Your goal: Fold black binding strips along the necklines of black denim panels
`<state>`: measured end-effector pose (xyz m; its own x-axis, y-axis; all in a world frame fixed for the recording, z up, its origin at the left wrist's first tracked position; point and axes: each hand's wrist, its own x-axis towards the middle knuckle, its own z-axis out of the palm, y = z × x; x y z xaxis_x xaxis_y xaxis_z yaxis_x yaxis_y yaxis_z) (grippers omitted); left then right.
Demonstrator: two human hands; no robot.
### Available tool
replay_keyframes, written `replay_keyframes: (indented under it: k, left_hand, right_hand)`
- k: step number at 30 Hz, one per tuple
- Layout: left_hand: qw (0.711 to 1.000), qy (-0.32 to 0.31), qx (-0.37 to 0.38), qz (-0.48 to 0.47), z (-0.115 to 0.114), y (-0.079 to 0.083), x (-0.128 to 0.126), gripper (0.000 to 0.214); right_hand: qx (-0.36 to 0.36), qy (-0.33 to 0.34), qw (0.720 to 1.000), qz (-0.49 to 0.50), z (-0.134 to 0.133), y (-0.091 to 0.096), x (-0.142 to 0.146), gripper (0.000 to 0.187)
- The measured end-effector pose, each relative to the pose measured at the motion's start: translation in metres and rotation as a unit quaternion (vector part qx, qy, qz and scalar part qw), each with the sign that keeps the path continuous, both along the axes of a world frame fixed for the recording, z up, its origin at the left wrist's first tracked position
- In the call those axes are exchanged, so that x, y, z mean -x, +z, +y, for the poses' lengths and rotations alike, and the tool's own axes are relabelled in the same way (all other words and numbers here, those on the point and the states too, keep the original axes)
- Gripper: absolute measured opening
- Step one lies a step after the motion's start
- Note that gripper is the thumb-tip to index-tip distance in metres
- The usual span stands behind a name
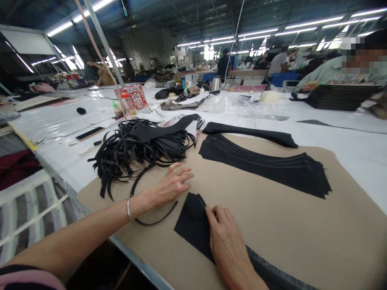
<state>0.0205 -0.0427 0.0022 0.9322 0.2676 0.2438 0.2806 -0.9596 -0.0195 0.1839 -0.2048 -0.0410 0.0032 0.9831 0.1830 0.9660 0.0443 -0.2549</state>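
My left hand (173, 184) hovers or rests just above the tan board, fingers spread, with nothing visible in them. A thin black strip (157, 221) curves under and around that wrist. My right hand (226, 237) lies on a long curved black fabric piece (192, 219), its fingers curled and pressed at the upper edge, near a narrow folded band. The piece runs off toward the lower right, partly hidden by the hand. Left of centre is a tangled heap of black strips (145, 151), with a flat black piece (165, 129) on top.
A stack of curved black pieces with stitch-like rows (266, 165) and a narrower black stack (249, 133) lie on the tan board (341, 225). Beyond are plastic film (229, 105) and a kettle (215, 83). A co-worker (326, 74) sits behind a dark stack (341, 96) at right.
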Motion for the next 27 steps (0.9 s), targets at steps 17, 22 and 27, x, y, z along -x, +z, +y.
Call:
replay_keyframes:
  k: [17, 22, 27]
  left_hand:
    - [0.97, 0.026, 0.233, -0.064, -0.07, -0.014, -0.035, 0.037]
    - [0.975, 0.025, 0.217, -0.047, -0.074, -0.008, -0.047, 0.028]
    - [0.969, -0.002, 0.245, -0.011, -0.075, -0.01, -0.054, 0.035]
  right_hand:
    - [0.113, -0.044, 0.984, 0.132, -0.021, 0.035, -0.035, 0.005]
    - [0.11, -0.044, 0.98, 0.157, -0.02, 0.032, -0.037, 0.008]
    - [0.113, -0.035, 0.979, 0.166, -0.022, 0.03, -0.038, 0.01]
